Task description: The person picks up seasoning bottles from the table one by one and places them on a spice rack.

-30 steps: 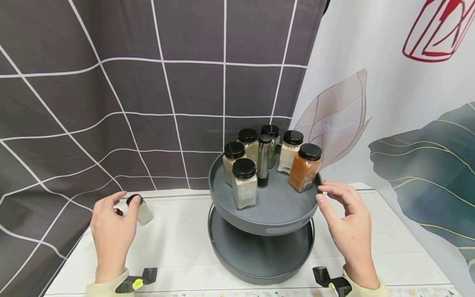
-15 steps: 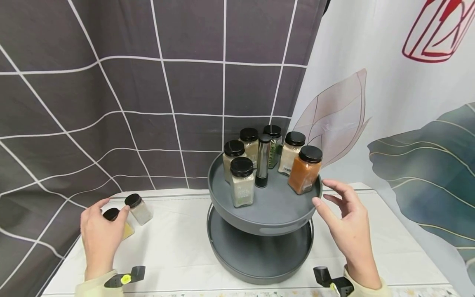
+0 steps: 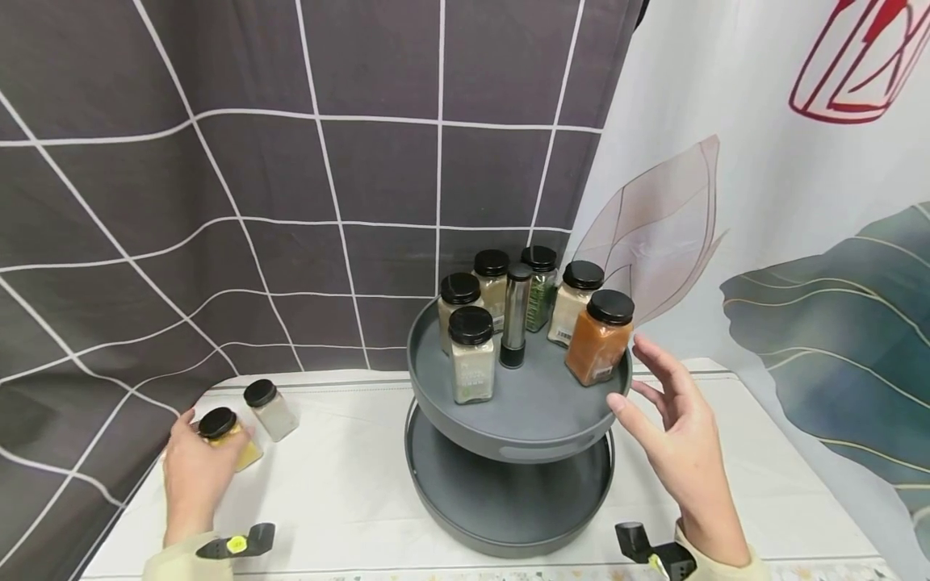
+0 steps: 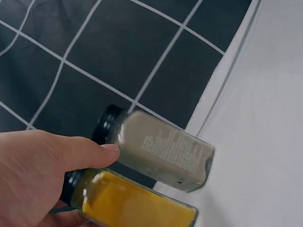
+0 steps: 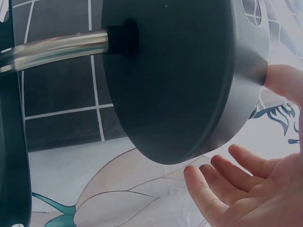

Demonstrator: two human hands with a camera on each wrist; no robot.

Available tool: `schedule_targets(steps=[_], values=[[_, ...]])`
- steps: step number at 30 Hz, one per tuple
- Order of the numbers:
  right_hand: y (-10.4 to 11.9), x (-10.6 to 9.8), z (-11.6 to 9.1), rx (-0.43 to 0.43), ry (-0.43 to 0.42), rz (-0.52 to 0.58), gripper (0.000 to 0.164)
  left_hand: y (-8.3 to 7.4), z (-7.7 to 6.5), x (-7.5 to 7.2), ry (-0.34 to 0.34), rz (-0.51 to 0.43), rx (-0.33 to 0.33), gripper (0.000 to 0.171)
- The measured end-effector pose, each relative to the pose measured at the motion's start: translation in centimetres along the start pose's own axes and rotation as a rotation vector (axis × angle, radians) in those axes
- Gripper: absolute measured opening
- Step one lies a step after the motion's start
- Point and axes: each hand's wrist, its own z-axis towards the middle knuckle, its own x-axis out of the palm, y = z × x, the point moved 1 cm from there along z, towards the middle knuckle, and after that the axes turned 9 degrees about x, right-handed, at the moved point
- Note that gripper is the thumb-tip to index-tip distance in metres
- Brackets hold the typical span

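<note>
My left hand (image 3: pixel 199 476) is around a spice jar of yellow powder (image 3: pixel 249 453) with a black lid, thumb on one side and fingers on the other. Right beside that jar, a jar of pale powder (image 3: pixel 277 416) stands at the back left of the table; in the left wrist view my thumb overlaps the pale jar (image 4: pixel 163 149) near its lid. My right hand (image 3: pixel 679 436) has its fingers spread at the right of the grey two-tier turntable, its thumb touching the rim of the upper tier (image 3: pixel 541 436). An orange spice jar (image 3: pixel 599 339) stands near those fingers.
Several black-lidded jars, among them a front pale one (image 3: pixel 473 363) and a green one (image 3: pixel 541 294), surround the metal post (image 3: pixel 515 311) on the upper tier. The lower tier (image 3: pixel 508 508) sits beneath. A grey gridded curtain (image 3: pixel 378 177) hangs behind the table.
My left hand has moved left from the pale jar and closed around the yellow jar. The upper tier has turned slightly, its front jar shifting left and its back jars right.
</note>
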Motion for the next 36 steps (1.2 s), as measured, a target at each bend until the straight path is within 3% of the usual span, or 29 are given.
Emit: schedule_targets(steps=[6,15,20,26,36], values=[[-0.2,0.0,0.0,-0.007,0.079,0.014,0.071,0.9,0.1,0.5,0.046,-0.032,-0.066,0.096],[-0.3,0.0,-0.1,-0.016,0.157,-0.044,0.076,2.2,0.1,0.9,0.052,-0.007,0.003,0.07],[-0.3,0.0,-0.1,-0.007,0.167,-0.089,0.078,2.2,0.2,0.7,0.065,-0.003,0.023,0.069],[-0.3,0.0,-0.1,-0.009,0.171,-0.123,0.08,2.3,0.1,0.3,0.08,0.012,0.003,0.069],[-0.3,0.0,-0.1,-0.013,0.136,-0.183,0.082,2.0,-0.3,0.1,0.026,0.032,-0.009,0.065]])
